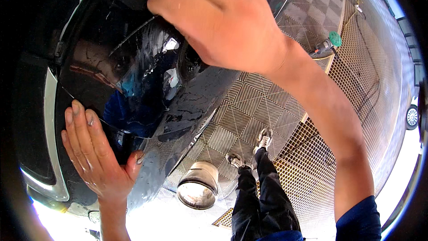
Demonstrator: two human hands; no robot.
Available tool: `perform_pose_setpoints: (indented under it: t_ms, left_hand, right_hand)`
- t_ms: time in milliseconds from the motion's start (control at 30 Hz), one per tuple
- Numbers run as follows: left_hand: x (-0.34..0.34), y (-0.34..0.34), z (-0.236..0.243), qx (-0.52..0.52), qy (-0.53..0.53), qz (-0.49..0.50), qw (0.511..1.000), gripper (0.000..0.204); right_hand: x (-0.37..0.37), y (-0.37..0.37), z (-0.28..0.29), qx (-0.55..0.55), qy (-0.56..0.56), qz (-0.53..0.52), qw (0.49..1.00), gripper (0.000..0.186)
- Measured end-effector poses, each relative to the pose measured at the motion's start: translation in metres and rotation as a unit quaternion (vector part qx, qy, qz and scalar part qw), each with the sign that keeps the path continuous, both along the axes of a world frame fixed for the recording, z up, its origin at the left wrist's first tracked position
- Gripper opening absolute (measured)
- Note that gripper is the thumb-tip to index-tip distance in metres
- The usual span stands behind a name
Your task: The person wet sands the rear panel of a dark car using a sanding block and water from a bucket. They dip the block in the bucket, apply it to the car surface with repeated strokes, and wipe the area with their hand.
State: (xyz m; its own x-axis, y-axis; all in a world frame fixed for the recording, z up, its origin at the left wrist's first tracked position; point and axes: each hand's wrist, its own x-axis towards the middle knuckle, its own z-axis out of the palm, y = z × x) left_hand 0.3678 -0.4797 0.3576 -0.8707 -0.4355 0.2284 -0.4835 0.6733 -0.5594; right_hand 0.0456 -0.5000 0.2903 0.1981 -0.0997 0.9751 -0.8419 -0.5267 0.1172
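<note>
A glossy black car panel (133,111), wet with streaks and droplets, fills the left side. My left hand (98,156) lies on it palm down with fingers stretched and thumb apart, near a panel seam and chrome trim (52,129). Closed over the upper part of the panel is my right hand (223,22), knuckles towards me. Its fingertips are hidden beneath it, so what it grips, if anything, cannot be made out. From beside its knuckles a thin pale line runs down-left across the wet surface. A dark round recess (189,60) shows partly under the wrist.
A pale bucket (198,185) stands on the patterned tile floor (249,98) near my shoes (264,140). Farther right, a power tool with a green round pad (330,42) lies by yellowish floor grating (312,151). A vehicle wheel (412,117) shows at the far right.
</note>
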Motion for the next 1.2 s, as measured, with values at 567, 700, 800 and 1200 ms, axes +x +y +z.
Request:
perform_pose_setpoints:
  t_ms: [567,700,800,1200]
  left_hand:
    - [0.001,0.000,0.001,0.016,0.006,0.000,1.000,0.085]
    - [0.003,0.000,0.002,0.023,0.022,-0.003,0.999,0.086]
    - [0.001,0.000,0.001,0.025,0.029,-0.009,0.999,0.086]
    - [0.006,-0.004,-0.001,0.026,0.005,-0.014,1.000,0.091]
  right_hand:
    - [0.032,0.001,-0.003,-0.012,-0.013,-0.001,1.000,0.014]
    - [0.052,0.022,-0.007,0.028,0.008,0.020,0.999,0.014]
    - [0.044,0.018,-0.004,0.019,0.004,0.008,1.000,0.016]
    - [0.036,0.011,-0.006,0.000,-0.018,-0.014,1.000,0.013]
